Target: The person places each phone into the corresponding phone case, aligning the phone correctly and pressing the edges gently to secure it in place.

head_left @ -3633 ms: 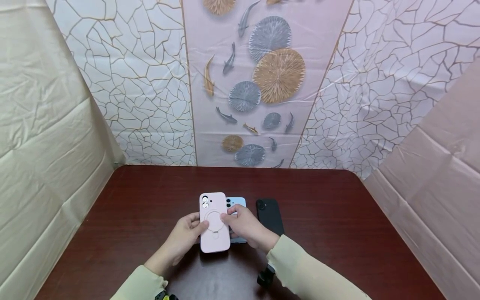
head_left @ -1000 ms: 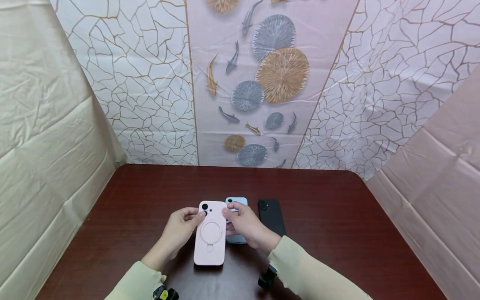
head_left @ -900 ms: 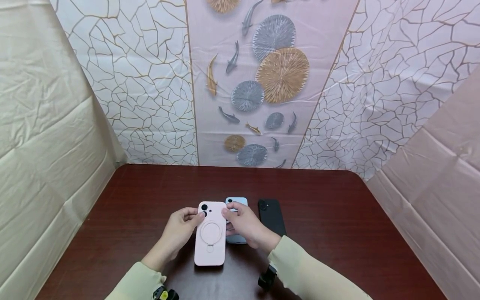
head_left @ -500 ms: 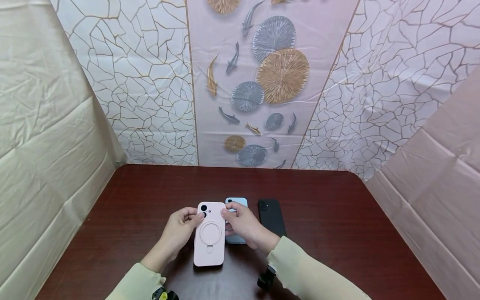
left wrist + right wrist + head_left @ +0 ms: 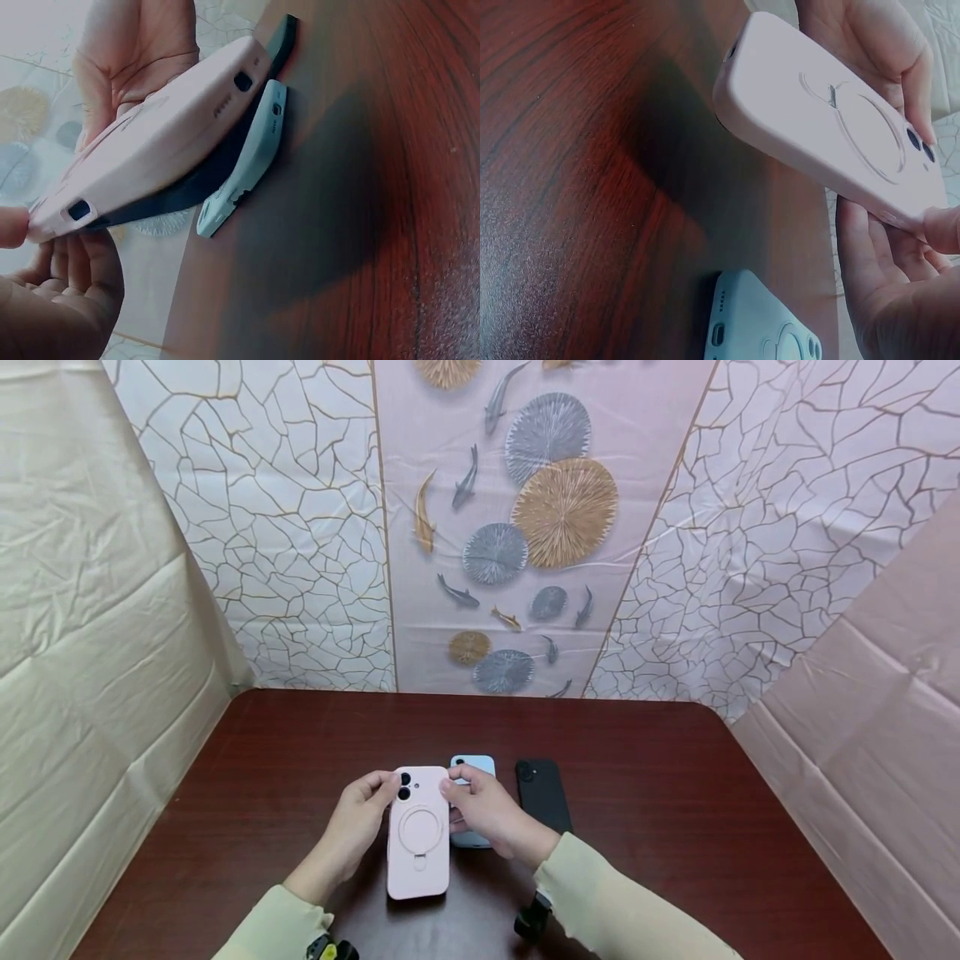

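Observation:
Both hands hold a phone in a pink case [image 5: 418,877], its back with a ring stand and two dark camera openings facing up. My left hand [image 5: 351,822] pinches its upper left corner, thumb beside the cameras. Opposite, my right hand [image 5: 495,810] grips the upper right corner with thumb on the back and fingers beneath. In the left wrist view a dark phone face [image 5: 199,180] shows along the underside of the pink case [image 5: 165,135]. The right wrist view has the pink case [image 5: 787,97] tilted above the table, its lower end over a shadow.
A phone in a light blue case [image 5: 483,763] lies behind the right hand, partly hidden by it. To its right lies a black phone [image 5: 543,797], near the right forearm. The dark red wooden table [image 5: 300,743] ends at patterned cloth walls [image 5: 300,568].
Over these seconds both hands have shifted from the pink case's middle to its top corners, and its lower end has come nearer. Lately the left thumb has edged away from the camera openings.

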`<state>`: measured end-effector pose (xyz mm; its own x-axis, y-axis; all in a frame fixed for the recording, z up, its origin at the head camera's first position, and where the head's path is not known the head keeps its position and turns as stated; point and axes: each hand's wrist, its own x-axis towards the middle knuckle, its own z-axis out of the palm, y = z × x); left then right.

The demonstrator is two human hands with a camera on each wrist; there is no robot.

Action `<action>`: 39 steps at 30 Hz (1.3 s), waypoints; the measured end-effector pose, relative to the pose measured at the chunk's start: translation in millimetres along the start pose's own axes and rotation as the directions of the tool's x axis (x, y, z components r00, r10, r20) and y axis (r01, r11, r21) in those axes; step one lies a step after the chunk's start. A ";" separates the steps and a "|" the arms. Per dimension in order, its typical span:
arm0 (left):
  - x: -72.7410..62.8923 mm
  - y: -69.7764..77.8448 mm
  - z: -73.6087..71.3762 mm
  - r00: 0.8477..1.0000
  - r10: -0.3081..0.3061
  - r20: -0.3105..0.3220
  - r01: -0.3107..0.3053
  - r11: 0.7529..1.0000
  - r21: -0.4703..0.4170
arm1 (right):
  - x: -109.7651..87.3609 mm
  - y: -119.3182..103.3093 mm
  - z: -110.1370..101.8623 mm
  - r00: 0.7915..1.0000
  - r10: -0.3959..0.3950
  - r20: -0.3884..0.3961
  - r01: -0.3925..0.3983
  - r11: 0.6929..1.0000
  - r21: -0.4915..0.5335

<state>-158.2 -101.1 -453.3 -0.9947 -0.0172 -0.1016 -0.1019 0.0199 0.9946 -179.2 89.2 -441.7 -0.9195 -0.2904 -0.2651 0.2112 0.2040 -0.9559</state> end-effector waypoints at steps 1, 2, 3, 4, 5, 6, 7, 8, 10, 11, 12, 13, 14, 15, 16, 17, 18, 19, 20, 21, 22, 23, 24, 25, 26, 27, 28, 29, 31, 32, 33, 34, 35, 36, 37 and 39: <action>-0.7 1.0 0.2 1.000 0.006 -0.001 -0.006 1.000 -0.005 | -0.1 0.1 0.0 1.000 -0.003 0.004 0.003 1.000 0.001; -1.4 1.8 0.7 1.000 0.009 0.000 -0.009 1.000 -0.016 | -0.4 0.3 -0.1 1.000 -0.005 0.005 0.005 1.000 0.000; -2.0 2.4 1.2 1.000 0.015 0.002 -0.015 0.999 -0.028 | -0.6 0.4 0.0 1.000 -0.007 0.008 0.007 1.000 0.003; -2.6 3.1 1.6 1.000 0.021 0.002 -0.021 0.999 -0.038 | -1.0 0.5 -0.2 1.000 -0.008 0.010 0.008 1.000 0.006; -3.2 3.6 2.0 1.000 0.028 0.002 -0.028 0.999 -0.046 | -1.2 0.7 -0.2 1.000 -0.008 0.012 0.008 1.000 0.011; -3.4 3.8 2.5 0.999 0.035 0.001 -0.035 0.998 -0.052 | -1.5 0.8 -0.2 1.000 -0.009 0.015 0.009 1.000 0.017; -3.4 3.9 2.9 0.999 0.041 -0.001 -0.041 0.998 -0.053 | -1.9 0.8 -0.3 1.000 -0.010 0.018 0.010 1.000 0.024; -3.4 3.7 3.4 0.999 0.044 0.000 -0.044 0.998 -0.055 | -2.3 0.8 -0.5 1.000 -0.009 0.023 0.008 1.000 0.029; -3.6 3.0 3.6 0.999 0.043 -0.002 -0.043 0.998 -0.038 | -2.7 1.2 -0.9 0.999 -0.010 0.031 0.009 0.999 0.034; -3.5 2.5 3.9 0.999 0.037 -0.003 -0.037 0.999 -0.031 | -2.7 1.4 -1.2 0.999 -0.008 0.032 0.007 0.999 0.035; -3.2 2.0 4.2 1.000 0.029 -0.001 -0.029 0.999 -0.028 | -2.8 1.5 -1.8 0.999 -0.009 0.031 0.008 0.999 0.032; -3.1 1.5 4.6 1.000 0.023 0.003 -0.023 1.000 -0.021 | -2.7 1.9 -2.4 1.000 -0.008 0.029 0.007 1.000 0.030; -3.1 1.2 5.0 1.000 0.017 0.007 -0.017 1.000 -0.013 | -2.7 2.3 -3.2 1.000 -0.006 0.026 0.005 1.000 0.027; -2.9 0.7 5.4 1.000 0.013 0.011 -0.013 1.000 -0.005 | -2.7 2.4 -4.1 1.000 -0.004 0.021 0.004 1.000 0.021; -2.6 0.4 5.9 1.000 0.011 0.021 -0.011 1.000 -0.001 | -2.7 2.5 -5.1 1.000 -0.005 0.016 0.005 1.000 0.017; -2.3 0.2 6.5 0.999 0.011 0.031 -0.011 1.000 0.003 | -2.8 2.3 -6.2 1.000 -0.004 0.011 0.004 1.000 0.019; -1.8 -0.3 7.1 0.999 0.012 0.042 -0.012 1.000 0.010 | -3.2 2.1 -7.2 1.000 -0.005 0.007 0.005 1.000 0.019; -1.6 -0.6 7.6 0.999 0.013 0.051 -0.014 1.000 0.023 | -3.3 1.8 -8.3 1.000 -0.005 0.005 0.005 1.000 0.021; -1.5 -1.0 7.9 0.998 0.013 0.065 -0.016 0.999 0.038 | -3.6 1.2 -9.3 1.000 -0.008 0.002 0.008 1.000 0.023; -1.5 -1.9 8.1 0.997 0.009 0.081 -0.013 0.998 0.054 | -3.8 0.5 -10.1 1.000 -0.011 0.000 0.011 0.999 0.030; -1.8 -2.6 8.2 0.995 0.003 0.100 -0.010 0.998 0.067 | -4.0 -0.1 -10.8 1.000 -0.013 -0.003 0.013 0.999 0.040; -2.2 -3.6 8.3 0.994 -0.004 0.113 -0.006 0.997 0.081 | -4.1 -0.8 -11.3 1.000 -0.014 -0.009 0.014 0.999 0.047; -2.7 -4.7 8.3 0.992 -0.009 0.123 -0.003 0.996 0.095 | -4.1 -1.4 -11.7 1.000 -0.013 -0.016 0.014 0.998 0.055; -3.3 -5.7 8.3 0.991 -0.015 0.129 0.001 0.995 0.104 | -3.7 -1.8 -12.0 1.000 -0.012 -0.021 0.013 0.998 0.063; -3.8 -6.7 8.3 0.991 -0.019 0.136 0.004 0.994 0.108 | -3.2 -2.0 -12.1 1.000 -0.010 -0.027 0.012 0.997 0.072; -4.3 -7.4 8.2 0.990 -0.022 0.137 0.008 0.994 0.106 | -2.8 -2.1 -12.2 0.999 -0.006 -0.032 0.009 0.997 0.076; -4.8 -7.6 8.3 0.991 -0.021 0.134 0.007 0.995 0.103 | -2.2 -2.0 -12.4 0.999 -0.002 -0.038 0.005 0.997 0.078; -5.0 -7.7 8.4 0.991 -0.019 0.129 0.006 0.995 0.099 | -1.6 -1.6 -12.6 0.999 0.000 -0.042 0.003 0.997 0.080; -5.3 -7.1 8.5 0.992 -0.017 0.123 0.006 0.996 0.088 | -1.0 -0.9 -13.2 0.999 0.005 -0.042 -0.001 0.996 0.091; -5.5 -6.4 8.6 0.992 -0.018 0.125 0.007 0.997 0.082 | -0.9 -0.6 -13.6 0.999 0.007 -0.041 -0.003 0.995 0.096; -5.5 -6.0 8.7 0.992 -0.019 0.127 0.010 0.997 0.074 | -1.3 -0.5 -14.0 0.999 0.006 -0.038 -0.002 0.995 0.100; -5.4 -5.5 8.8 0.991 -0.022 0.129 0.013 0.998 0.064 | -1.6 -0.5 -14.5 0.999 0.007 -0.034 -0.003 0.995 0.104; -5.3 -5.2 9.0 0.991 -0.024 0.132 0.017 0.999 0.051 | -2.2 -0.7 -15.0 1.000 0.007 -0.028 -0.003 0.994 0.108; -5.3 -4.8 9.2 0.991 -0.026 0.134 0.021 0.999 0.040 | -2.7 -1.0 -15.5 1.000 0.006 -0.023 -0.004 0.994 0.111; -5.3 -4.5 9.4 0.990 -0.027 0.135 0.023 0.999 0.027 | -3.1 -1.3 -15.9 1.000 0.007 -0.017 -0.005 0.994 0.113; -5.5 -4.3 9.8 0.990 -0.028 0.137 0.028 1.000 0.003 | -4.0 -2.2 -16.7 1.000 0.008 -0.008 -0.007 0.994 0.108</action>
<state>-152.4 -91.3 -457.2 -0.9840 0.1197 -0.1319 -0.1302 0.0219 0.9912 -181.5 105.5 -436.4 -0.9202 -0.2816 -0.2720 0.2526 0.1036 -0.9620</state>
